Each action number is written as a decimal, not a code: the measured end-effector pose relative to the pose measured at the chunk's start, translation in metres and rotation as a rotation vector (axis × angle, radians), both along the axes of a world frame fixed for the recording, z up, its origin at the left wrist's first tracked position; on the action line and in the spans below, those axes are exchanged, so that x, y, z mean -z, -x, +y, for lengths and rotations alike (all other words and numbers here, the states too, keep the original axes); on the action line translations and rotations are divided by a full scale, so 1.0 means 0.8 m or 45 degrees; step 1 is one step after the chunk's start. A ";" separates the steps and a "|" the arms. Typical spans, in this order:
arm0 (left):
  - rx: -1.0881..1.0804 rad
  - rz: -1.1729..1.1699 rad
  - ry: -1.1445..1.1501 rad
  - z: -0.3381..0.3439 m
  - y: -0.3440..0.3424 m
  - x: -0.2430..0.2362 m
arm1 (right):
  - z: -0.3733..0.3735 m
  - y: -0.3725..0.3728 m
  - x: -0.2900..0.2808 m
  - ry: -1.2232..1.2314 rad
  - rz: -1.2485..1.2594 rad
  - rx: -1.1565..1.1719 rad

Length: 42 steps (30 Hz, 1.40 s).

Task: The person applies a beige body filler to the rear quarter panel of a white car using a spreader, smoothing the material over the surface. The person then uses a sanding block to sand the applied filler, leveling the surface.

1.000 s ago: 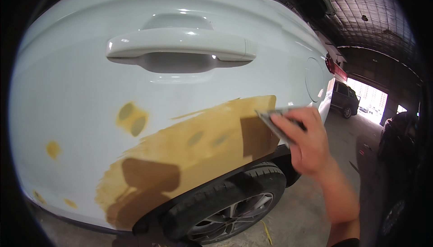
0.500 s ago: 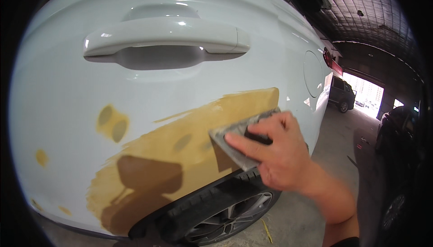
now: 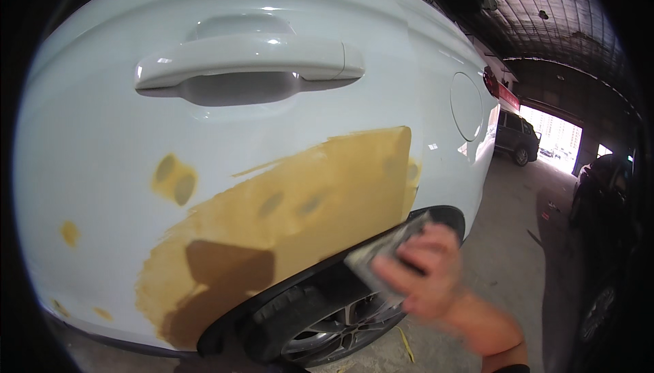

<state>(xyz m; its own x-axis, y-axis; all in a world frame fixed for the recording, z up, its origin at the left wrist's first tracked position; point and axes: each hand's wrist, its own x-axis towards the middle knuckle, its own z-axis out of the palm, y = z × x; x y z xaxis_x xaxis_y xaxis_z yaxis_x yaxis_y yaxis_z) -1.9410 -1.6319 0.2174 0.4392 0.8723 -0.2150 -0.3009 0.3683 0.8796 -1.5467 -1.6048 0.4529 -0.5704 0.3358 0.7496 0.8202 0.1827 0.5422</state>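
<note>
My right hand (image 3: pixel 429 277) is wrapped round a flat grey sanding block (image 3: pixel 371 258) with a dark grip, blurred by motion. The block is over the wheel arch edge, in front of the tyre; whether it touches the car I cannot tell. Up and left of it lies a broad yellow filler patch (image 3: pixel 340 175) on the white car door (image 3: pixel 102 141). Darker spots show through the filler, and my shadow falls on its lower left. Smaller yellow spots (image 3: pixel 176 181) dot the door to the left. No part of my left hand shows.
A white door handle (image 3: pixel 252 59) juts out above the patch. The wheel (image 3: pixel 347 329) sits below the arch, near a yellow strip (image 3: pixel 406 344) on the concrete floor (image 3: pixel 497 250). Dark cars stand at the right, one a parked SUV (image 3: pixel 516 138) by the bright doorway.
My right hand has moved the sanding block down and slightly right, off the filler patch to the wheel arch. The right end of the patch is now uncovered.
</note>
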 end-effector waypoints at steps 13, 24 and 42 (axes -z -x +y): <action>0.154 0.088 -0.934 0.020 -0.061 -0.072 | -0.036 -0.010 -0.071 0.154 1.194 -1.397; 0.421 -0.062 -1.251 0.049 -0.161 -0.145 | -0.083 0.103 0.040 0.335 2.181 -2.237; 0.160 -0.124 -0.744 0.038 -0.105 -0.136 | 0.003 -0.032 -0.162 0.126 0.298 -0.056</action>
<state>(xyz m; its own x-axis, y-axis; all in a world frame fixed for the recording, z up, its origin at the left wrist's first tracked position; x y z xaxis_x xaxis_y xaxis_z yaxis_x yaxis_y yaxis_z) -1.8573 -1.6012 0.3258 0.5399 0.7740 0.3308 -0.3761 -0.1297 0.9175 -1.5214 -1.6023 0.5827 -0.4010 0.3931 0.8275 0.9113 0.2636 0.3163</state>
